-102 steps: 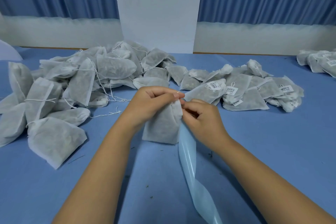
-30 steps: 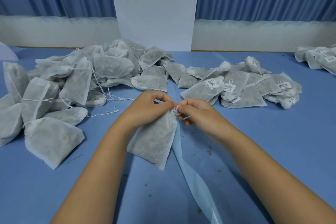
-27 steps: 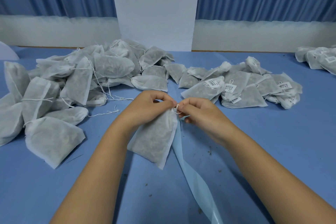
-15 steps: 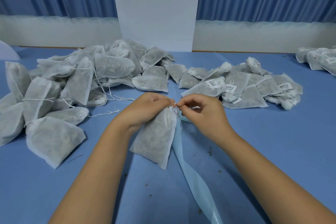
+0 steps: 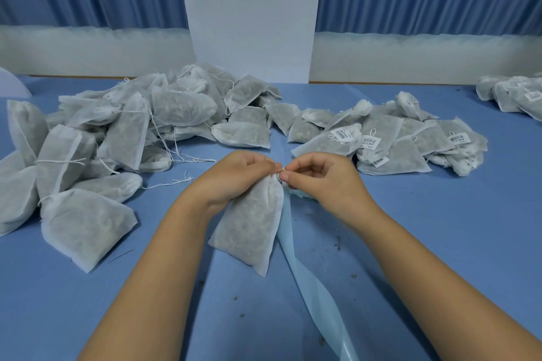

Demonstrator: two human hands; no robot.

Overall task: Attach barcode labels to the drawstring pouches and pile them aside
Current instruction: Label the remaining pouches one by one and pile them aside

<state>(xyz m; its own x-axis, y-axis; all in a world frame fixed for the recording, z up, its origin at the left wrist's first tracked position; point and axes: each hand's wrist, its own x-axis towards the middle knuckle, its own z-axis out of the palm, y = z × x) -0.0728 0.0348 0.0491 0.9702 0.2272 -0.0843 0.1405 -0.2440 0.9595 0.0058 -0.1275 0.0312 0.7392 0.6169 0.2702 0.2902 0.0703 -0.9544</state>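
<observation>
Steady the drawstring pouch [image 5: 252, 223] with the left hand [image 5: 234, 176] curled round its neck, pulling gently with the right hand [image 5: 319, 182] pinching the drawstring [image 5: 283, 168] beside that neck.

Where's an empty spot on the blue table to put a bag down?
Bare table lies right of the right hand, nearer than the labelled pile. More lies left of the left hand, nearer than the unlabelled heap. Crowded: that heap, and the middle, with the held pouch and liner strip.
</observation>
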